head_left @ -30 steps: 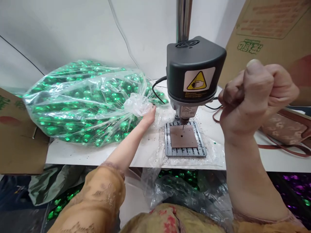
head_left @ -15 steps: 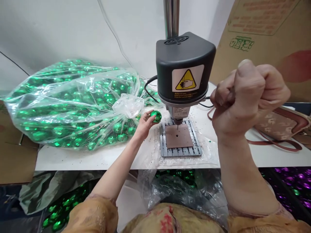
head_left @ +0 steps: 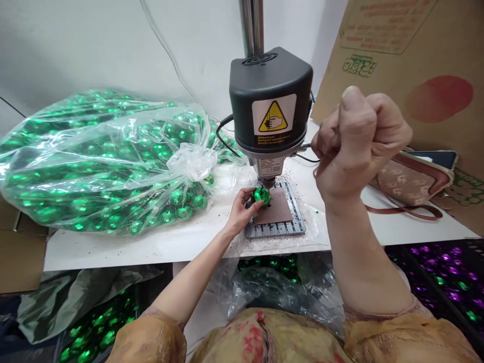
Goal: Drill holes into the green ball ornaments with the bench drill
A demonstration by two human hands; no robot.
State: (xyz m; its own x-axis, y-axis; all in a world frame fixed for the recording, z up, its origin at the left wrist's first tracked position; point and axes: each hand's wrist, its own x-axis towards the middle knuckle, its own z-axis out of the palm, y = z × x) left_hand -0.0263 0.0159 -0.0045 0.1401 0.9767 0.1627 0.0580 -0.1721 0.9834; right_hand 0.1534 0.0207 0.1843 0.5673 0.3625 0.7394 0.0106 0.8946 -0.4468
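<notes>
In my left hand (head_left: 244, 209), a shiny green faceted bauble (head_left: 261, 196) is pinched between thumb and fingers. It sits right under the chuck (head_left: 268, 182) of a small black drill press (head_left: 270, 101); whether the bit touches it I cannot tell. Below is a brown board (head_left: 278, 214) on the slotted metal base (head_left: 274, 230). My right hand (head_left: 357, 146) is raised at the drill's right side, its fingers wrapped in a fist around the drill press handle, most of which the hand hides.
A large clear bag (head_left: 102, 166) of green baubles lies left on the white table (head_left: 91, 249). A patterned purse (head_left: 412, 179) with a brown strap and a cardboard box (head_left: 397, 60) stand at the right. Purple baubles (head_left: 446, 272) lie below the table. Dark shavings surround the base.
My left hand has moved right, bringing the green bauble from beside the base to under the drill chuck. The camera view has shifted slightly; my right hand stays in its fist.
</notes>
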